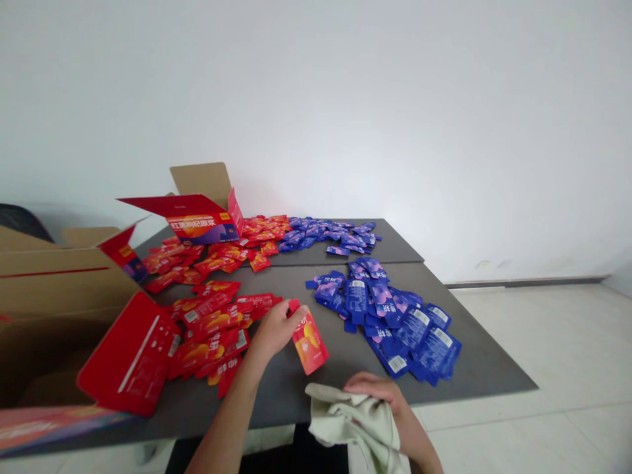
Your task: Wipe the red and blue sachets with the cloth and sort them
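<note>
Pinched by its upper end in my left hand [276, 328] is a red pouch [310, 343] with an orange fruit print, its lower part hanging over the grey table. My right hand [378, 387] grips a pale green cloth [353, 418], bunched near the table's front edge. A pile of similar red pouches [212, 329] lies just left of my left hand. Blue pouches [390, 316] are heaped to the right, beyond my right hand.
An open carton [54, 289] stands at the left, its red flap [131, 355] folded over the table [291, 401]. Behind it is another open red box [202, 224]. More red pouches [261, 234] and blue pouches [330, 234] lie at the back, near the white wall [395, 118].
</note>
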`<state>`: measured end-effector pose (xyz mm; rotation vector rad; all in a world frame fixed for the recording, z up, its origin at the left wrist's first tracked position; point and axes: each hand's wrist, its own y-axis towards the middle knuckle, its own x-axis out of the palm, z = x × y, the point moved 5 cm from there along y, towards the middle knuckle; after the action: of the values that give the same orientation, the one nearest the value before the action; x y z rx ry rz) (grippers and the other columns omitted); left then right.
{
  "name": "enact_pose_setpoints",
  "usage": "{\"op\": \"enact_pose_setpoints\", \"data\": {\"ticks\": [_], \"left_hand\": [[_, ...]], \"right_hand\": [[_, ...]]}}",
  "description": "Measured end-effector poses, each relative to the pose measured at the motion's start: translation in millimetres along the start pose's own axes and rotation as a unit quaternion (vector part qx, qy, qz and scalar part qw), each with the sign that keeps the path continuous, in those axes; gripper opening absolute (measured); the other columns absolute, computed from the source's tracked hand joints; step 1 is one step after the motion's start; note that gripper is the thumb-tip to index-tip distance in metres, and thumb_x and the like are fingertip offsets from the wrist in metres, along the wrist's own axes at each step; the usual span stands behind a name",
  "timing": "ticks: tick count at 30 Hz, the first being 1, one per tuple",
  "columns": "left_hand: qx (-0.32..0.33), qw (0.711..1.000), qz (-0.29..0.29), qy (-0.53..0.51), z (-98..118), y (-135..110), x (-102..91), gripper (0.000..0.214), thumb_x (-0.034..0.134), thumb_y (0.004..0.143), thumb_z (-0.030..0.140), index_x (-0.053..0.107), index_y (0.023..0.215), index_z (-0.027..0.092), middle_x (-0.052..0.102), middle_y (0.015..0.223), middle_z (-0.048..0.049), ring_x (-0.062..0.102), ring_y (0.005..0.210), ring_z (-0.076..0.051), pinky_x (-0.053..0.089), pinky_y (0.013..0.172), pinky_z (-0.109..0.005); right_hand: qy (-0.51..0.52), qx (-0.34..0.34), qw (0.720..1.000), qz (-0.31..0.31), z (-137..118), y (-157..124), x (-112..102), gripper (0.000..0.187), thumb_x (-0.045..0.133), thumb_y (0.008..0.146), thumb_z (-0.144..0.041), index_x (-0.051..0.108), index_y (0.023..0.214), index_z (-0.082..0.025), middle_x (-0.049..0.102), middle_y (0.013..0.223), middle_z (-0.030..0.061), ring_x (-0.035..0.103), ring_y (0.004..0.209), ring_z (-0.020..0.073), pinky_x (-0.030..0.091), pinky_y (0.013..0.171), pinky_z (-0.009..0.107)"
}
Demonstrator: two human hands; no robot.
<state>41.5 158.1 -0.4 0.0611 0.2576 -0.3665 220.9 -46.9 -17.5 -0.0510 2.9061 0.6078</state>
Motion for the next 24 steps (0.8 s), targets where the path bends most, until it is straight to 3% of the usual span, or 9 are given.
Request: {"op": "enact_pose_setpoints", "data": {"ticks": [3,8,15,24], "left_hand": [[0.019,0.998,0.018,-0.062,14,18,11.7,0.038,0.069,0.084,0.056,0.054,0.076,0.022,0.054,0.055,0.0066,0.052,0.046,-0.013,0.036,0.043,-0.021],[0.012,0.984,0.034,-0.175,27,30,40.9,0.044,0.068,0.083,0.062,0.053,0.084,0.021,0.065,0.064,0.0025,0.065,0.051,-0.016,0.044,0.044,-0.021],[-0.057,0.949,0.020,-0.310,13,15,68.9,0.044,0.082,0.080,0.053,0.056,0.090,0.018,0.074,0.085,-0.0049,0.077,0.066,-0.019,0.048,0.049,-0.018],[-0.102,0.909,0.020,-0.402,4,0,82.6,0.035,0.086,0.081,0.038,0.061,0.089,0.015,0.075,0.087,-0.0060,0.078,0.072,-0.016,0.050,0.053,-0.016]], "right_hand": [[0.012,0.017,1.000,0.000,3,-1,0,0.030,0.081,0.084,-0.032,0.081,0.114,-0.030,0.079,0.101,0.0094,0.075,0.089,0.0235,0.057,0.076,0.033],[0.015,0.022,1.000,-0.001,7,-1,1,0.030,0.081,0.085,-0.036,0.081,0.114,-0.029,0.079,0.100,0.0104,0.075,0.088,0.0231,0.057,0.076,0.032],[0.013,0.037,0.999,-0.017,8,-2,3,0.027,0.079,0.086,-0.040,0.083,0.110,-0.028,0.079,0.099,0.0108,0.075,0.087,0.0229,0.056,0.077,0.032],[0.036,0.038,0.998,-0.019,10,-4,2,0.029,0.079,0.087,-0.042,0.082,0.112,-0.028,0.078,0.100,0.0105,0.075,0.088,0.0227,0.056,0.078,0.032]]}}
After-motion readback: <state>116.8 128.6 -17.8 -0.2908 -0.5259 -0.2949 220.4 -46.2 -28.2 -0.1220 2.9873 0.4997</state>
